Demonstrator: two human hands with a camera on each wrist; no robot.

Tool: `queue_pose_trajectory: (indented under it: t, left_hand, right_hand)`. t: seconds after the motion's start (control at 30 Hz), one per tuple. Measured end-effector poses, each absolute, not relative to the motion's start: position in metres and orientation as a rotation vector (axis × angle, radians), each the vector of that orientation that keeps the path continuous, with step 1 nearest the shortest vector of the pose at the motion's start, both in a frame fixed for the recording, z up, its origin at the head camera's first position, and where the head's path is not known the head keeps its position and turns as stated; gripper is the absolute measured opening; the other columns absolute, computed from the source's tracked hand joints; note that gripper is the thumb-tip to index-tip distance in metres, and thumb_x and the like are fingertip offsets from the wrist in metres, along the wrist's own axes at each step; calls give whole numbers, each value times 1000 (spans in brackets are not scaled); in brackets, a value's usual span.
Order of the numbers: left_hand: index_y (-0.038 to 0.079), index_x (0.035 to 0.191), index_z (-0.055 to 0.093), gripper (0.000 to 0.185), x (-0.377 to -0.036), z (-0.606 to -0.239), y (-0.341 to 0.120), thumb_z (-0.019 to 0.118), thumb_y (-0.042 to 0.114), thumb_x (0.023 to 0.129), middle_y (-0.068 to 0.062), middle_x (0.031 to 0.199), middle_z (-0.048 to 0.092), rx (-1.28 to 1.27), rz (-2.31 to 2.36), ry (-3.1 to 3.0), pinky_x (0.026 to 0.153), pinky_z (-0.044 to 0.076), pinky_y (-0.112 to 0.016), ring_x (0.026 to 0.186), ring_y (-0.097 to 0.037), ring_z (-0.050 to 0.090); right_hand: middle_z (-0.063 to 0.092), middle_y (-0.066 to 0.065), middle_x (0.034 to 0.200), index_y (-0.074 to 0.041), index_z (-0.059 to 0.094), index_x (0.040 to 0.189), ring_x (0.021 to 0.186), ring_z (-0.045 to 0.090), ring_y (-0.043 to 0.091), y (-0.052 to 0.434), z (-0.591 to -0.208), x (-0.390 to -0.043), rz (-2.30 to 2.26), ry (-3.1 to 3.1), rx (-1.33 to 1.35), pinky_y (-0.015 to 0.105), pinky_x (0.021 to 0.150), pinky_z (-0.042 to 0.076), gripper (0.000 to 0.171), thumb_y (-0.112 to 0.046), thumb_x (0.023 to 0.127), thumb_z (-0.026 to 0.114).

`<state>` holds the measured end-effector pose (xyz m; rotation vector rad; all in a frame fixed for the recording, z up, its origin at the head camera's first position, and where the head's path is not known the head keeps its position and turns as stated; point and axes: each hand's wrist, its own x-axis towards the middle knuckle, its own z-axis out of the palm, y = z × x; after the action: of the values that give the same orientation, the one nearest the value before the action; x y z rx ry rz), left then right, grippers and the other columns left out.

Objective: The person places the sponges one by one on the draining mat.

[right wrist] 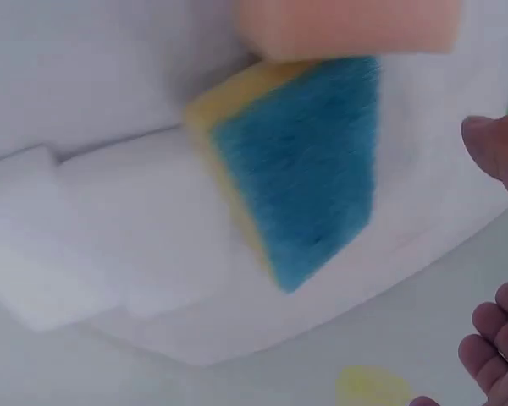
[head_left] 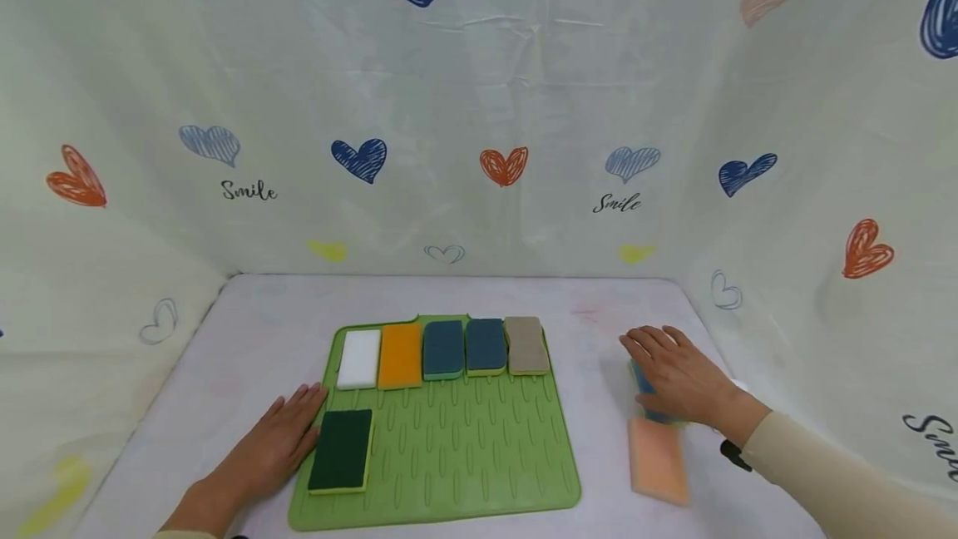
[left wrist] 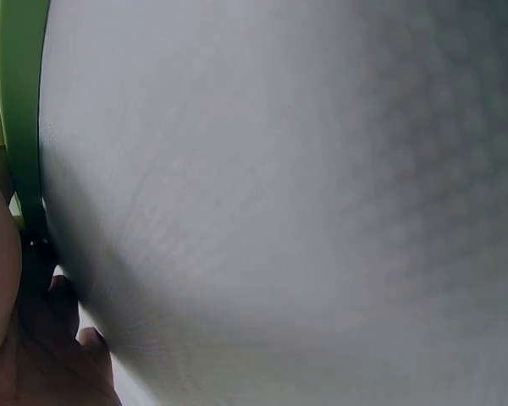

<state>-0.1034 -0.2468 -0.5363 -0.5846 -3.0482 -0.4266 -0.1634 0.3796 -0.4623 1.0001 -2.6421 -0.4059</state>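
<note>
My left hand [head_left: 273, 449] lies flat with straight fingers at the left edge of a green ridged mat [head_left: 464, 456], beside a dark green sponge [head_left: 341, 452] on it. Over a blue scouring sponge [head_left: 644, 389] right of the mat hovers my right hand [head_left: 684, 377], hiding most of it. In the right wrist view this blue sponge [right wrist: 300, 161] shows its yellow side, and the thumb [right wrist: 495, 148] and fingers [right wrist: 491, 351] stand apart from it, spread and holding nothing. A peach sponge [head_left: 659, 462] lies just nearer, touching the blue one.
Along the mat's far edge stand a white sponge [head_left: 359, 360], an orange sponge [head_left: 400, 356], two blue-grey sponges [head_left: 443, 349] and a taupe sponge [head_left: 527, 345]. White blocks [right wrist: 152, 228] lie beside the blue sponge. A heart-printed curtain [head_left: 441, 215] encloses the white table [head_left: 247, 339].
</note>
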Motion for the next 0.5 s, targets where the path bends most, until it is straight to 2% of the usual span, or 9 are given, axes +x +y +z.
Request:
queue_pose_trajectory:
  t: [0.1,0.2,0.37,0.5]
  left_hand:
    - [-3,155,49,60,-103,-536,-247,67,24,104,-21,156,54,-577,-426,-3056,116,40,-66,147,-46,47]
    - [-3,155,48,61,-103,-536,-247,67,23,104,-22,157,53,-572,-429,-3069,117,38,-66,148,-46,46]
    - [-2,157,47,61,-103,-536,-247,66,23,104,-22,158,52,-562,-433,-3085,119,36,-67,149,-45,44]
    - [-2,157,47,61,-104,-536,-246,66,23,104,-21,158,52,-558,-443,-3085,119,36,-67,149,-45,44]
  right_hand:
    - [61,17,140,2,55,143,129,58,37,407,-463,-160,-430,-2703,1021,60,104,50,100,-52,69,95]
    - [59,17,143,2,54,145,132,57,38,424,-464,-154,-419,-2800,1012,61,105,49,102,-57,71,92]
    - [56,18,149,2,50,149,137,54,40,435,-469,-148,-390,-2958,965,63,110,47,106,-59,73,90]
    - [57,19,146,2,51,147,133,55,40,437,-473,-153,-410,-2902,976,61,106,50,107,-57,69,94]
